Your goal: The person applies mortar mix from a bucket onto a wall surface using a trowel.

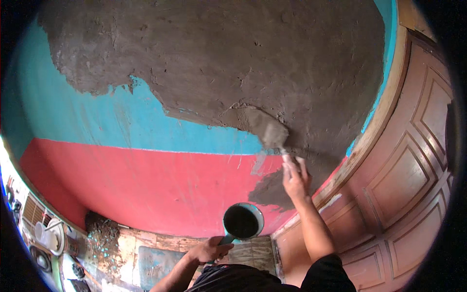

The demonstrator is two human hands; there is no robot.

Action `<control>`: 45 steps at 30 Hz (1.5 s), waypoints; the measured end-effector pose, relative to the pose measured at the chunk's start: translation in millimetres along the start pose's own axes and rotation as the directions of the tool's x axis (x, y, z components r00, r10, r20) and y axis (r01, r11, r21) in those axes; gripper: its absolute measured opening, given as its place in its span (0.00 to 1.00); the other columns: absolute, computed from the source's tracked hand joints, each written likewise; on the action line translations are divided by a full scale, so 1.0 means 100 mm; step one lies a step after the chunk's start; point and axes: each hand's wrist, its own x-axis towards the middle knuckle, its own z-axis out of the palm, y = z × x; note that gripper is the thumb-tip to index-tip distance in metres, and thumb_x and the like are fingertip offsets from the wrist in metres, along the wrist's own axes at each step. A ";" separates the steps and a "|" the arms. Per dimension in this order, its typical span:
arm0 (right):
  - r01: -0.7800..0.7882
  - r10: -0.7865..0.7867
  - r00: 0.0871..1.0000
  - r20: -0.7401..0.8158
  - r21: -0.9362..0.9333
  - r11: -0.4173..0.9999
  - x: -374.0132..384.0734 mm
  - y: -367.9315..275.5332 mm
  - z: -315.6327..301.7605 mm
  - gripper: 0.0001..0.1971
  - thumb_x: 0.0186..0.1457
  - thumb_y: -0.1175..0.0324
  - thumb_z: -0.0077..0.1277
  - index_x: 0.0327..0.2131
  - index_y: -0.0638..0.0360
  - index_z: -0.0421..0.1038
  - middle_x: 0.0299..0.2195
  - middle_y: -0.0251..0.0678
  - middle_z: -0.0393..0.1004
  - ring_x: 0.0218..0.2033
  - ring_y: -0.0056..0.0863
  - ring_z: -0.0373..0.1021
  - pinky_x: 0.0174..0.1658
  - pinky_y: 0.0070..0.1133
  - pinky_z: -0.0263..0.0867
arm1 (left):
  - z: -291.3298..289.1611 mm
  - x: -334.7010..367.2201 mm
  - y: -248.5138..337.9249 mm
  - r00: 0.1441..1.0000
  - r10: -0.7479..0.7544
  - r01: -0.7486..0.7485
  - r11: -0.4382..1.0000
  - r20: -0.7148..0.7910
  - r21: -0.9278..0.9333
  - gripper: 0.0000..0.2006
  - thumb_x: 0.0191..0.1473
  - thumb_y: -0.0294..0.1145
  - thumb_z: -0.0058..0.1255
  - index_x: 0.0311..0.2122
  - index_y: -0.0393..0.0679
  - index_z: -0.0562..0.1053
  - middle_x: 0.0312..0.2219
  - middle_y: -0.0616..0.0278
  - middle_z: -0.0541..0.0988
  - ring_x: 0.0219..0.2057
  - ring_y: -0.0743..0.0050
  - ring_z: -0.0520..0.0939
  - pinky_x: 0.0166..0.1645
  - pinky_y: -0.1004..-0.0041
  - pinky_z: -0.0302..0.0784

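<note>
My right hand (296, 181) is closed round the handle of a trowel (275, 133), whose blade lies against the wall at the lower edge of the wet grey mortar (233, 53). Mortar coats the blade. In my left hand (212, 249) I grip the handle of a round dipper (244, 222), held low in front of me, with dark contents inside. Bare wall shows below the mortar, a turquoise band (194, 137) above a pink-red one (160, 187). A separate mortar patch (272, 191) covers part of the pink area beside my right hand.
A brown panelled wooden door (404, 170) and its frame (357, 152) stand close on the right. On the floor at lower left are rubble (104, 238) and a bluish flat sheet (158, 266). Buckets and other household things (46, 236) crowd the far left.
</note>
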 end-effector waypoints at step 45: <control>0.028 -0.022 0.998 -0.053 0.119 0.993 -0.36 -0.25 -0.18 0.18 0.54 0.76 0.60 0.49 0.56 0.75 0.40 0.38 0.81 0.40 0.41 0.75 0.39 0.32 0.74 | 0.12 0.00 -0.13 0.996 -0.034 0.042 0.995 -0.088 0.088 0.14 0.62 0.43 0.55 0.35 0.42 0.72 0.23 0.71 0.71 0.24 0.82 0.70 0.28 0.73 0.66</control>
